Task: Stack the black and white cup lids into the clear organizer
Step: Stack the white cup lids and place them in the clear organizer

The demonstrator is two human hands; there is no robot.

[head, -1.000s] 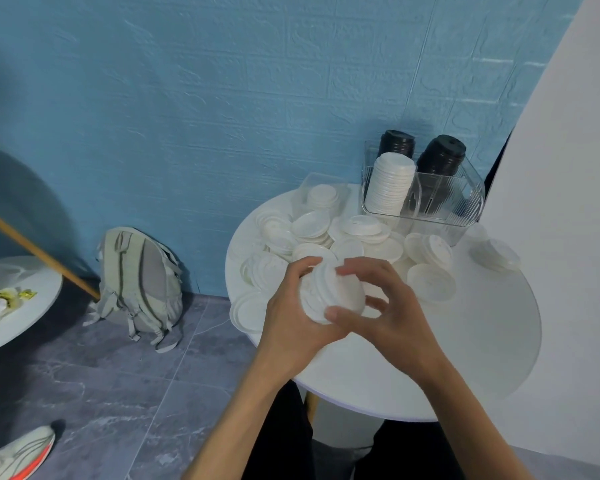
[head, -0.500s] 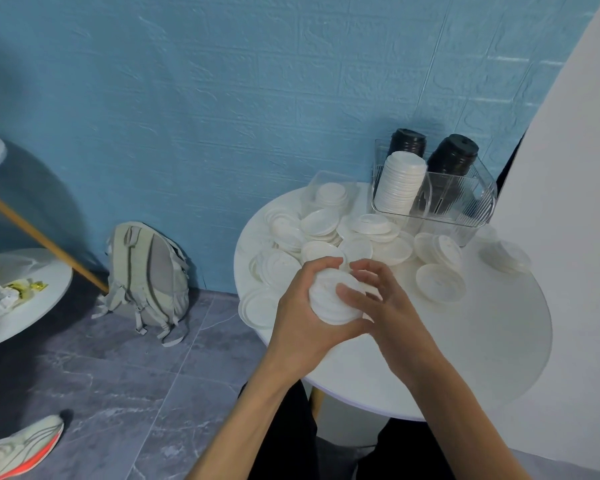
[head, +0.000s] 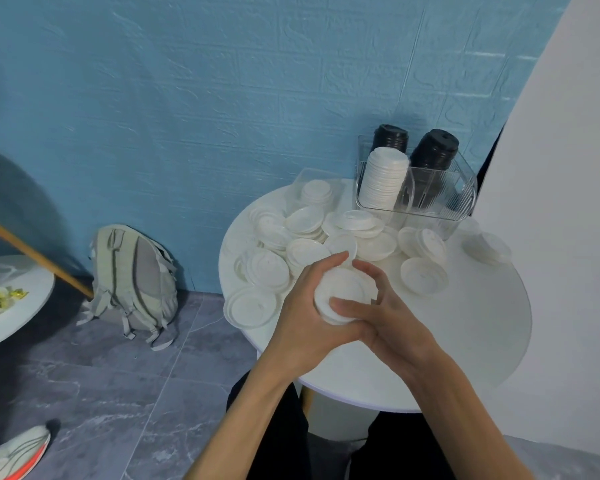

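Hands close tighter around a small stack of white plastic cup lids above the near edge of the round white counter. A second ago the right hand had its fingers spread over the top of the stack; now its thumb lies across the front face and its fingers curl over the far rim, while the left hand cups the stack from the left and beneath. The lids, tilted and fanned a moment earlier, now sit squared one on another, which suggests the bundle is being readied for the organizer rather than added to. How many lids it holds cannot be told, as the fingers cover most of it.

Both forearms reach in from the lower frame, wrists nearly touching beneath the stack.

Beyond the hands, loose white lids lie scattered over the counter's far half. At the back stands the clear ribbed plastic organizer, already holding one tall column of white lids and two columns of black lids. Much sorting remains, judging by the pile. A grey backpack leans on the blue wall.
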